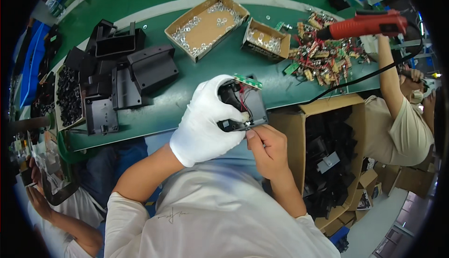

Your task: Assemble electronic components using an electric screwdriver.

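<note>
My left hand [208, 120], in a white glove, is wrapped round a black plastic housing [256, 103] over the table's near edge. Red wires [242, 98] run inside the housing, and a narrow green circuit board [248, 81] sticks out at its far side. Bare, my right hand [269, 148] pinches at the housing's near edge with thumb and forefinger. What lies between those fingertips, if anything, is too small or hidden to make out.
Black housings [152, 68] lie left, beside a box of small black parts [70, 96]. Cardboard trays [206, 26] hold washers; wired circuit boards [322, 47] lie heaped right, under a red electric screwdriver [365, 25]. A carton of black parts [329, 159] stands near right. Co-workers [397, 122] sit both sides.
</note>
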Demonstrator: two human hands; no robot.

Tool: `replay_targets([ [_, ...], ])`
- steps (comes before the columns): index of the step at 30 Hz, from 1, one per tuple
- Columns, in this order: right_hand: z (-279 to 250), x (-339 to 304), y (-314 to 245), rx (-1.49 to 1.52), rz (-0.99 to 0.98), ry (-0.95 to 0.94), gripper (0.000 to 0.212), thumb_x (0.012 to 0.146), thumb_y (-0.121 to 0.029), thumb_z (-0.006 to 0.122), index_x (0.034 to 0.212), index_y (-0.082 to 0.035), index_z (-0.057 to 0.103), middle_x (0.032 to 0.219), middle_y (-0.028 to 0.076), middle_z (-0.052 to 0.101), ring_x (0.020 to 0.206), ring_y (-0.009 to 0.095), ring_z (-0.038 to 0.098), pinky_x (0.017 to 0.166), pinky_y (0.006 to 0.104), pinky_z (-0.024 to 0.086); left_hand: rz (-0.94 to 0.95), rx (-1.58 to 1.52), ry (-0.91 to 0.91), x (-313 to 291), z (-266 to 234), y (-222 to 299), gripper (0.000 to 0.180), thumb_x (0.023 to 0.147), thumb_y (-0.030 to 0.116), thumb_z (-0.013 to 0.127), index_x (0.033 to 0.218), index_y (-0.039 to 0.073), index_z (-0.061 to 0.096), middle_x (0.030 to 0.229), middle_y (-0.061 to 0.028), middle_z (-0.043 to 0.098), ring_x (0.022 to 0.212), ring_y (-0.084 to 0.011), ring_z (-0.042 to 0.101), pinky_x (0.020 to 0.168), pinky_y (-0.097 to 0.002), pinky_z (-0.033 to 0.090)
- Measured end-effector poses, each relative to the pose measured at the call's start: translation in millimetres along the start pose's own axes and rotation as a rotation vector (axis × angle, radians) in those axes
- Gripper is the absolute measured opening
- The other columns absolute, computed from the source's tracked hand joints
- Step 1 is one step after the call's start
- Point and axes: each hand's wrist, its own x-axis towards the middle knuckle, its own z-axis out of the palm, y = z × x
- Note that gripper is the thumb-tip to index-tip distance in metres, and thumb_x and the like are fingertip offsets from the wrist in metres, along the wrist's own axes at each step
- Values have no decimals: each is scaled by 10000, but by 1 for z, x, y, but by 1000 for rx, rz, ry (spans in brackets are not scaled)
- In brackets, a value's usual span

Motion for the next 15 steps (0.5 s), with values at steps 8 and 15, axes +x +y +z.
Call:
replay_targets([
  [8, -51, 134, -26, -371, 9, 239, 138, 909, -120, 698, 961, -38, 795, 879, 82, 774, 731, 210, 683, 681, 329, 534, -366, -680, 232, -7, -11, -24, 244, 689, 17, 883, 910, 14, 780, 1433, -164, 547, 1186, -304, 596, 1003, -361, 473],
  [15, -40, 224, 7, -1164, 42, -32, 143, 874, -135, 713, 958, -42, 782, 837, 110, 756, 731, 270, 687, 695, 390, 549, -365, -730, 249, -6, -14, -28, 226, 719, 14, 881, 918, -15, 778, 1347, -149, 611, 1138, -234, 589, 971, -326, 470],
])
